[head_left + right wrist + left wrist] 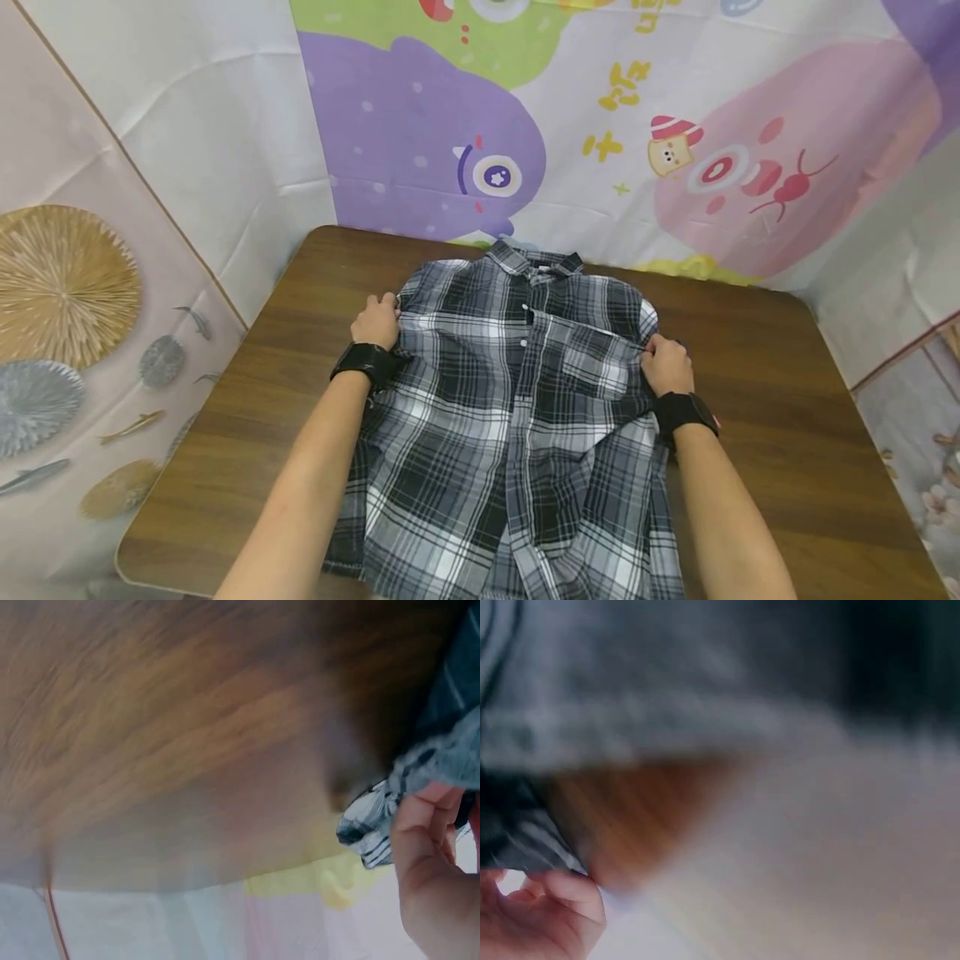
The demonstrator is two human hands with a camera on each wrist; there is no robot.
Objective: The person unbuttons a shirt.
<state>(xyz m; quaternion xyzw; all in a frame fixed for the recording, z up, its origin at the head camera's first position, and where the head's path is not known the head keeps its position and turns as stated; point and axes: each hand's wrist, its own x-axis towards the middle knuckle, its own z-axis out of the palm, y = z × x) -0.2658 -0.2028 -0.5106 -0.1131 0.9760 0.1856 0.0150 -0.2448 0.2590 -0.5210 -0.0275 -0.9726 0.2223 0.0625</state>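
Observation:
A black, grey and white plaid shirt point(457, 400) lies front up on the wooden table, its collar toward the far edge and its lower part toward me. My left hand point(377, 322) grips the shirt's left side below the shoulder. On the opposite side, my right hand point(667, 365) pinches the fabric near the chest pocket, drawing creases across the front. In the right wrist view, curled fingers point(431, 825) hold a fold of the cloth. Blurred cloth fills the top of the left wrist view, above the left hand point(551, 915).
The brown wooden table point(772, 417) has rounded corners. Behind it hangs a cloth with cartoon figures point(442, 142). Pale patterned hangings point(187, 150) stand at the left, with more at the right. Each wrist wears a black band point(367, 362).

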